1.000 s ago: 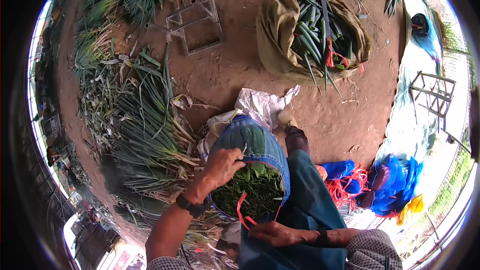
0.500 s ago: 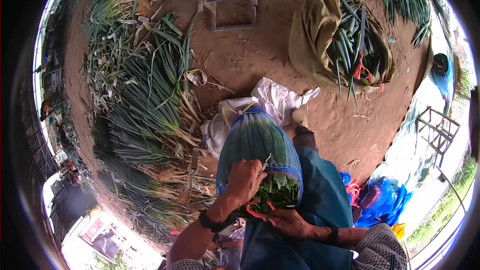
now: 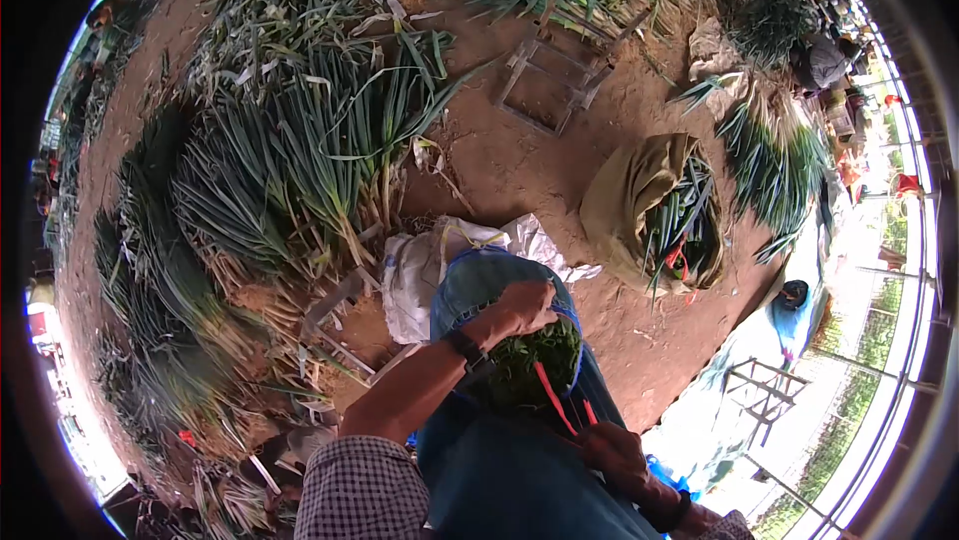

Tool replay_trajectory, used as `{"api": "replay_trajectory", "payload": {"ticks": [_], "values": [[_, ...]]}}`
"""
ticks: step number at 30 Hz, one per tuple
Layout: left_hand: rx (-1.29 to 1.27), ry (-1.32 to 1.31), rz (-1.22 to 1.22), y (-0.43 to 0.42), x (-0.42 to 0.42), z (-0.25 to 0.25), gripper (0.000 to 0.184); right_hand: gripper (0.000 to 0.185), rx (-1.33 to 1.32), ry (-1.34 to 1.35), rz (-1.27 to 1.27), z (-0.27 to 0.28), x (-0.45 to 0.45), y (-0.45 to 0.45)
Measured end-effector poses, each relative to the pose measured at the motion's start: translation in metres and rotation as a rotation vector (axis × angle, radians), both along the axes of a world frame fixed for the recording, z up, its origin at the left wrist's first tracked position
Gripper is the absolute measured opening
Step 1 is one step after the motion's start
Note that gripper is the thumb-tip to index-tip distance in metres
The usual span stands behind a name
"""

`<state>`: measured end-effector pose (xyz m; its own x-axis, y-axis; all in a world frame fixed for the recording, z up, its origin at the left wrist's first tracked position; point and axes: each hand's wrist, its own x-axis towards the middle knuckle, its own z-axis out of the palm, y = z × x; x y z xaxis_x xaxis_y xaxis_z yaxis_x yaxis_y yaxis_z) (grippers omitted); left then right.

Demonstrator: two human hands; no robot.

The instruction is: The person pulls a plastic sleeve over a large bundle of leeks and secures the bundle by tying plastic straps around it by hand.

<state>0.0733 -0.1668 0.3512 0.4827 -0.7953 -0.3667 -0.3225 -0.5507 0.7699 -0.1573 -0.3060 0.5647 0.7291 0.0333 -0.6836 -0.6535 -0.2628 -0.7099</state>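
A blue-green mesh sack (image 3: pixel 475 280) lies in front of me with its mouth facing my body. Cut green leaves (image 3: pixel 529 375) show inside the opening. My left hand (image 3: pixel 524 307) is closed on the upper rim of the mouth. Low and to the right, my right hand (image 3: pixel 611 452) is closed on a red strip (image 3: pixel 551 395). That strip runs taut from the leaves down to the hand, and another red piece shows just above the fingers. Shadow hides part of the right fingers.
Piled green onions (image 3: pixel 310 160) spread along the left. Beyond the mesh sack lies a white woven sack (image 3: pixel 410 285). A brown sack (image 3: pixel 624 190) holding more green onions stands at the right. Metal frames stand on the soil (image 3: pixel 559 90) and on pale sheeting (image 3: pixel 764 390).
My view has turned, so the surroundings appear shifted. The left hand is now farther up the sack's rim. My right hand has drawn away from the opening, stretching the red strip.
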Motion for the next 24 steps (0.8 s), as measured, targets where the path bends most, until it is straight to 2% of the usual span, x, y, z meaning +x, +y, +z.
{"api": "replay_trajectory", "payload": {"ticks": [6, 7, 9, 10, 11, 12, 15, 18, 19, 22, 23, 24], "values": [[-0.071, 0.040, 0.248, 0.069, -0.026, 0.030, 0.029, 0.014, -0.130, -0.067, 0.143, 0.072, 0.016, 0.036], [-0.055, 0.042, 0.288, 0.077, -0.029, 0.044, 0.028, 0.012, -0.207, -0.354, 0.272, 0.078, 0.025, 0.040], [-0.020, -0.032, 0.338, 0.086, -0.037, 0.057, 0.023, 0.012, -0.144, -0.021, 0.057, 0.086, 0.038, 0.045], [0.013, -0.047, 0.385, 0.082, -0.038, 0.043, 0.021, 0.012, -0.120, 0.129, -0.038, 0.079, 0.051, 0.044], [0.050, -0.054, 0.426, 0.074, -0.044, 0.025, 0.020, 0.013, -0.328, -0.026, 0.171, 0.061, 0.055, 0.041], [0.091, -0.048, 0.466, 0.067, -0.057, 0.014, 0.019, 0.013, -0.317, 0.042, 0.105, 0.050, 0.054, 0.038], [0.046, -0.272, 0.531, 0.052, -0.087, 0.009, 0.024, 0.014, -0.359, 0.207, -0.032, 0.015, 0.043, 0.017], [-0.196, -0.270, 0.601, 0.065, -0.082, 0.018, 0.029, 0.014, -0.448, 0.075, 0.211, 0.016, 0.039, -0.003], [-0.197, -0.220, 0.675, 0.072, -0.075, 0.021, 0.039, 0.015, -0.536, -0.044, 0.421, 0.020, 0.044, -0.006], [-0.183, -0.397, 0.618, 0.076, -0.070, 0.004, 0.053, 0.014, -0.605, -0.368, 0.729, 0.025, 0.061, -0.013], [-0.156, -0.317, 0.603, 0.063, -0.076, -0.002, 0.061, 0.013, -0.564, -0.162, 0.533, 0.039, 0.063, -0.008], [-0.129, -0.326, 0.587, 0.052, -0.071, -0.001, 0.062, 0.012, -0.571, -0.127, 0.525, 0.054, 0.059, -0.010]]}}
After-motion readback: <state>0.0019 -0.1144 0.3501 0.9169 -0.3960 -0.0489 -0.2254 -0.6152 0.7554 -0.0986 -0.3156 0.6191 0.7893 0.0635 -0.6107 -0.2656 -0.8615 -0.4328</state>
